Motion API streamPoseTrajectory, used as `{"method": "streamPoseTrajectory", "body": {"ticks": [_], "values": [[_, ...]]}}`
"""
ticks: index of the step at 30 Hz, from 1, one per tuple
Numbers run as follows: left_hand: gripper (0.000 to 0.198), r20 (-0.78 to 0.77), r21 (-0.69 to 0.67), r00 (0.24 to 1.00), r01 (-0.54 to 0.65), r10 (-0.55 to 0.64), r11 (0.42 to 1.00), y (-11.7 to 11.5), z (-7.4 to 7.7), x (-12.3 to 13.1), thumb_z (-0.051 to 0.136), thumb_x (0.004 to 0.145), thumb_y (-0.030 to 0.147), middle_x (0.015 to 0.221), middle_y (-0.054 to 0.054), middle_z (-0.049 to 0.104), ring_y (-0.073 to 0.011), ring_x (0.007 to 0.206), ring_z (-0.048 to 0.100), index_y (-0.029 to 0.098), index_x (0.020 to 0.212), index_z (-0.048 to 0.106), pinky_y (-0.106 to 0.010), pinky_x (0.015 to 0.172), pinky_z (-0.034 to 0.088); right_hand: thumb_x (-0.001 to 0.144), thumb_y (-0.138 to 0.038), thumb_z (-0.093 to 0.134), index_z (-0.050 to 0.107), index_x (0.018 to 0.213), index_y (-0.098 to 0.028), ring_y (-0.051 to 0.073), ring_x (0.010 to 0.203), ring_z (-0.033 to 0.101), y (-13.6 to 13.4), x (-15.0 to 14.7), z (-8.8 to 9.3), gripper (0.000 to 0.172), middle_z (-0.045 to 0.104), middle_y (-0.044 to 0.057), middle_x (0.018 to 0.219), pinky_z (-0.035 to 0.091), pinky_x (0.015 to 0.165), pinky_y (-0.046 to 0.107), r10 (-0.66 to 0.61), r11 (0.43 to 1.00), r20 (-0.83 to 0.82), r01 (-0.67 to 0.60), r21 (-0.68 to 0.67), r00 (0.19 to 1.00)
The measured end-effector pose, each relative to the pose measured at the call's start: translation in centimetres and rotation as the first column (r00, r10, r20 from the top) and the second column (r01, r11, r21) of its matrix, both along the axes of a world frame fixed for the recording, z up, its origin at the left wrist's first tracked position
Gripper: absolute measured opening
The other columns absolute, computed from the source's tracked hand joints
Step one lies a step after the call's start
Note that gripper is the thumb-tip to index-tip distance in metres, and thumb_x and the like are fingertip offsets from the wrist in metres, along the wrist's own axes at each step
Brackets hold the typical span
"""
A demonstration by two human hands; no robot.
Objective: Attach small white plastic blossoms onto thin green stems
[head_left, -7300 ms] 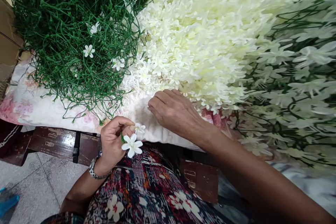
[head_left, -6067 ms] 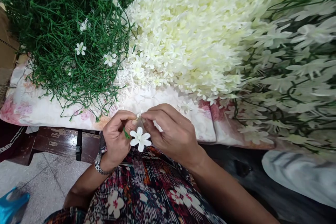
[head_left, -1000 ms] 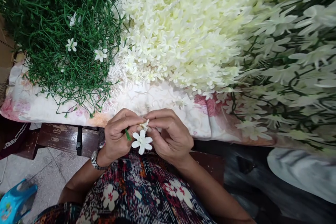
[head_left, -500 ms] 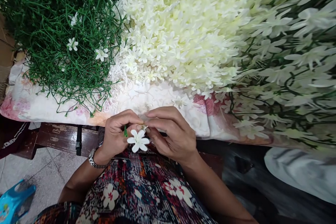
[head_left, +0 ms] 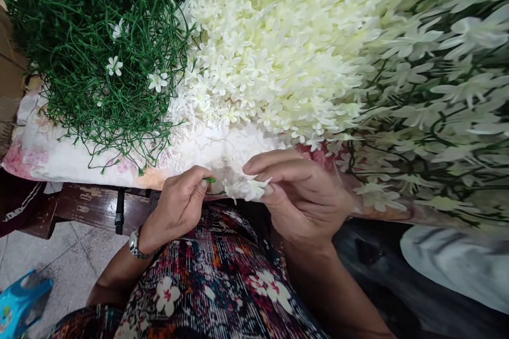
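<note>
My left hand (head_left: 181,205) is pinched on a thin green stem (head_left: 210,180) just in front of the table edge. A blurred white flower sprig (head_left: 246,188) runs from that stem to my right hand (head_left: 300,193), whose thumb and fingers are closed on its other end. Both hands hover over my lap, above a dark floral-print garment (head_left: 222,280). Behind them lies a big heap of loose cream-white flowers (head_left: 278,42). At the left is a tangle of bare green stems (head_left: 95,42) with a few white flowers (head_left: 114,65) on it.
A pale floral cloth (head_left: 59,161) covers the dark wooden table (head_left: 87,209) under the heaps. Finished sprays of white flowers on green stems (head_left: 445,100) fill the right. A blue plastic thing (head_left: 19,302) sits on the tiled floor at lower left; cardboard (head_left: 10,79) stands at far left.
My right hand has moved right and up a little, drawing the white flowers away from my left hand. The flower that faced me is now sideways and blurred.
</note>
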State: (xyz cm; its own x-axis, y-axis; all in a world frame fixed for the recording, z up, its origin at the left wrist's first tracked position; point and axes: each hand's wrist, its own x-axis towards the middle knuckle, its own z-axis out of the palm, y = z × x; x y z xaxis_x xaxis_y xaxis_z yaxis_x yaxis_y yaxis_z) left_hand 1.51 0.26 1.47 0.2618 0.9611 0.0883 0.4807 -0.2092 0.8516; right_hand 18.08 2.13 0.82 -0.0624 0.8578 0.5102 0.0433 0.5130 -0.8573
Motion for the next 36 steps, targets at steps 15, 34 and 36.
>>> {"method": "streamPoseTrajectory", "body": {"ticks": [15, 34, 36], "values": [[0.031, -0.220, 0.278, 0.975, 0.097, -0.034, 0.956, 0.6, 0.2, -0.2, 0.040, 0.075, 0.003, 0.080, -0.002, 0.059, -0.0152, 0.077, 0.052, 0.020, 0.096, 0.056, -0.033, 0.077, 0.039, 0.076, -0.009, 0.051, 0.053, 0.078, -0.015, 0.009, 0.064, 0.052, -1.0, -1.0, -0.7, 0.007, 0.057, 0.002, 0.067, 0.046, 0.058, 0.024, 0.288, 0.958, 0.276, -0.281, -0.063, 0.917], [0.017, 0.021, 0.220, 0.994, -0.109, 0.107, 0.969, 0.3, 0.1, -0.4, 0.046, 0.078, 0.005, 0.071, -0.001, 0.060, -0.0089, 0.064, 0.055, 0.015, 0.083, 0.059, -0.021, 0.058, 0.045, 0.073, -0.005, 0.052, 0.055, 0.082, -0.015, 0.011, 0.070, 0.055, -1.6, -1.5, -0.8, 0.014, 0.058, 0.003, 0.072, 0.048, 0.062, 0.027, 0.260, 0.966, 0.218, -0.253, -0.062, 0.941], [0.016, 0.083, 0.173, 0.993, -0.094, 0.081, 0.980, 0.4, 0.1, -0.5, 0.047, 0.078, 0.006, 0.067, 0.000, 0.057, -0.0080, 0.060, 0.053, 0.015, 0.080, 0.060, -0.021, 0.055, 0.042, 0.072, -0.004, 0.053, 0.055, 0.083, -0.015, 0.011, 0.070, 0.056, -1.4, -1.3, -0.5, 0.016, 0.058, 0.002, 0.073, 0.047, 0.061, 0.027, 0.208, 0.975, 0.107, -0.198, -0.102, 0.972]]}}
